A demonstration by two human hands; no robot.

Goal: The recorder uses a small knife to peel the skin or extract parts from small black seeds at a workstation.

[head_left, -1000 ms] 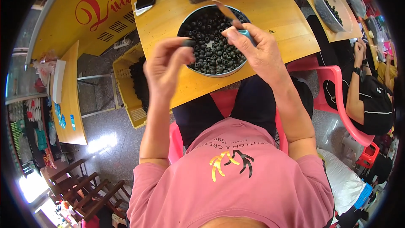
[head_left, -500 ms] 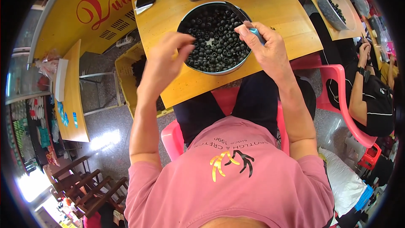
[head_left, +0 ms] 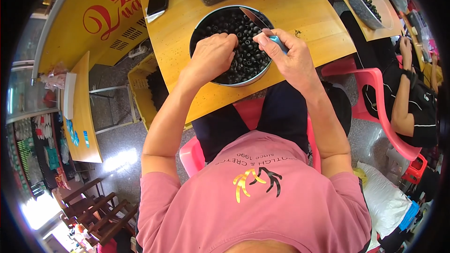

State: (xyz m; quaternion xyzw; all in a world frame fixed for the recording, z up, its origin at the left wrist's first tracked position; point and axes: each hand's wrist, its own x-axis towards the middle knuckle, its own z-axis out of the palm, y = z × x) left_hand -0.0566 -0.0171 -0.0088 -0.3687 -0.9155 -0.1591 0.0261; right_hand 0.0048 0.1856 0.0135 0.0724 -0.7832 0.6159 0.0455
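The yellow wooden tabletop (head_left: 300, 16) carries a round metal bowl (head_left: 199, 27) still heaped with small dark round fruits (head_left: 243, 49), so most of the sorting looks left to do. The left hand (head_left: 212, 55) is down among them, fingers curled together; what they pinch I cannot tell. The right hand (head_left: 288, 58), at the bowl's right rim, grips a small blue-handled knife (head_left: 277, 42), blade (head_left: 253, 17) slanting far-left over the fruits
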